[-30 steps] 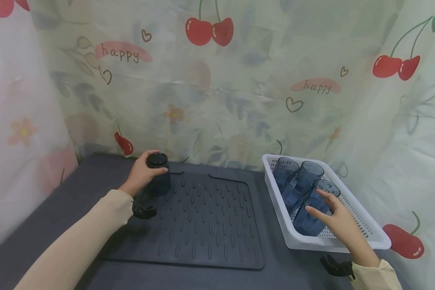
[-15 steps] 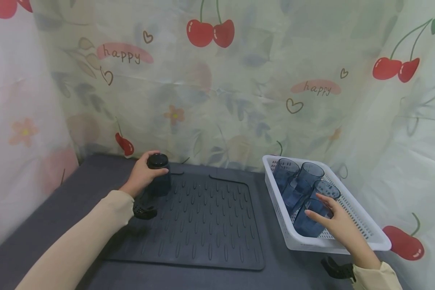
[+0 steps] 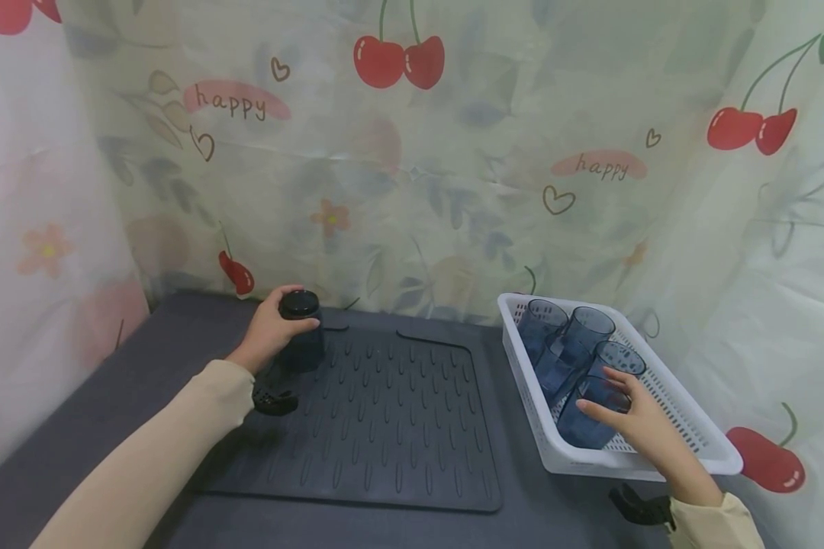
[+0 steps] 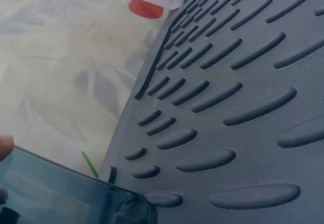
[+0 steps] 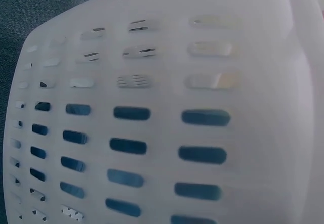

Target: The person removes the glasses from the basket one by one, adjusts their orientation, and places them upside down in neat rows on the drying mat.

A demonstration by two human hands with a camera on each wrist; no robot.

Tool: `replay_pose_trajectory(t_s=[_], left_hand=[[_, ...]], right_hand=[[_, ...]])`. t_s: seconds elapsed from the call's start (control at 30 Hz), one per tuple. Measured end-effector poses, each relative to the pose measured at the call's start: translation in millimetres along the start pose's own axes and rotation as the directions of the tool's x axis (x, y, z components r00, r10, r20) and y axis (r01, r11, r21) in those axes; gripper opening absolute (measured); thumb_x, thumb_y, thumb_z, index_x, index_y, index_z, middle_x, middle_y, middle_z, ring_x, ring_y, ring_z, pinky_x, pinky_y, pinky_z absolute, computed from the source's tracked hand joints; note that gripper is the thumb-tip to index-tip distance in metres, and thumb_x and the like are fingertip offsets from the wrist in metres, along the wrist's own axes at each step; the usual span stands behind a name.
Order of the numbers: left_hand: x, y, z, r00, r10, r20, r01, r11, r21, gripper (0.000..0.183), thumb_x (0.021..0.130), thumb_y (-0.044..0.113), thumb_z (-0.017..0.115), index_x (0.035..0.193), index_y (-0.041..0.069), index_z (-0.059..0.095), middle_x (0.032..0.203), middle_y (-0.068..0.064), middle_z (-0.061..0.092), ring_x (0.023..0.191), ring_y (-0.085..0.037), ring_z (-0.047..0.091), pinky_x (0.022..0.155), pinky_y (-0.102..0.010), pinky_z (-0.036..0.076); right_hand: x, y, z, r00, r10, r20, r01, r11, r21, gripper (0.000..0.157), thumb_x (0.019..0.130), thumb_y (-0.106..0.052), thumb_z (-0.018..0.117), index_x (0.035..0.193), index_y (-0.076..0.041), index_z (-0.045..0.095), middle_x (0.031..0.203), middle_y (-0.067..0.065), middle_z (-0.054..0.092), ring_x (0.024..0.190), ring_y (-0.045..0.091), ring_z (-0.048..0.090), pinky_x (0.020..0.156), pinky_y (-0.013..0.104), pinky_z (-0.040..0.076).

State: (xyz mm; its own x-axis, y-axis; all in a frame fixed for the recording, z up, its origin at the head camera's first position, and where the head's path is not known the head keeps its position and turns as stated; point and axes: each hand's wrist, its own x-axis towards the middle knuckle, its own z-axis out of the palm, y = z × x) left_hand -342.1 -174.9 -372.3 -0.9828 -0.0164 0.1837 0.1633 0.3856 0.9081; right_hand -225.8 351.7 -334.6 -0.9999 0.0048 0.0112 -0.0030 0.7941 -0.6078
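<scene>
At the far left corner of the drying mat, my left hand grips a dark blue drinking glass, upside down with its base up. The left wrist view shows the clear blue wall of this glass low on the mat, with a fingertip at its side. My right hand reaches into the white basket. Its thumb and fingers are round the upper part of the nearest blue drinking glass, which leans in the basket. The right wrist view is filled by the basket wall, which hides that hand.
Several more blue glasses lean together in the basket, mouths up, behind the one at my right hand. The basket stands right of the mat on a dark table. A cherry-print curtain closes off the back and sides.
Hardly anything differs. My right fingers have shifted slightly at the rim of the nearest glass in the basket. The left hand stays on its glass.
</scene>
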Motion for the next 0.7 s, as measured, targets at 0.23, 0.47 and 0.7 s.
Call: replay_pose_trajectory(t_s=[0.23, 0.47, 0.7], left_hand=[[1.4, -0.1, 1.3, 1.0, -0.004, 0.002, 0.004, 1.0, -0.012, 0.074, 0.089, 0.018, 0.071, 0.15, 0.01, 0.031, 0.147, -0.023, 0.038, 0.131, -0.04, 0.042, 0.105, -0.056, 0.037], [1.8, -0.3, 1.1, 1.0, -0.008, 0.0, 0.008, 1.0, -0.006, 0.074, 0.088, 0.019, 0.072, 0.15, 0.012, 0.031, 0.146, -0.022, 0.039, 0.131, -0.039, 0.043, 0.104, -0.056, 0.038], [1.2, -0.9, 1.0, 1.0, -0.007, 0.002, 0.007, 1.0, 0.004, 0.075, 0.088, 0.019, 0.072, 0.15, 0.012, 0.03, 0.146, -0.023, 0.039, 0.131, -0.04, 0.043, 0.104, -0.056, 0.039]], right_hand=[[-0.9, -0.5, -1.2, 0.999, 0.009, 0.037, -0.009, 1.0, 0.013, 0.096, 0.088, -0.042, 0.069, 0.15, 0.008, 0.016, 0.145, 0.038, 0.03, 0.127, 0.056, 0.039, 0.095, 0.059, 0.046], [0.1, 1.7, -3.2, 0.998, -0.01, 0.062, 0.009, 1.0, 0.026, 0.095, 0.087, -0.037, 0.071, 0.149, 0.009, 0.017, 0.143, 0.038, 0.033, 0.125, 0.055, 0.043, 0.09, 0.054, 0.05], [0.6, 0.8, -5.7, 0.997, 0.002, 0.078, -0.002, 1.0, 0.01, 0.095, 0.086, -0.037, 0.073, 0.148, 0.009, 0.019, 0.143, 0.038, 0.033, 0.125, 0.052, 0.044, 0.088, 0.052, 0.052]])
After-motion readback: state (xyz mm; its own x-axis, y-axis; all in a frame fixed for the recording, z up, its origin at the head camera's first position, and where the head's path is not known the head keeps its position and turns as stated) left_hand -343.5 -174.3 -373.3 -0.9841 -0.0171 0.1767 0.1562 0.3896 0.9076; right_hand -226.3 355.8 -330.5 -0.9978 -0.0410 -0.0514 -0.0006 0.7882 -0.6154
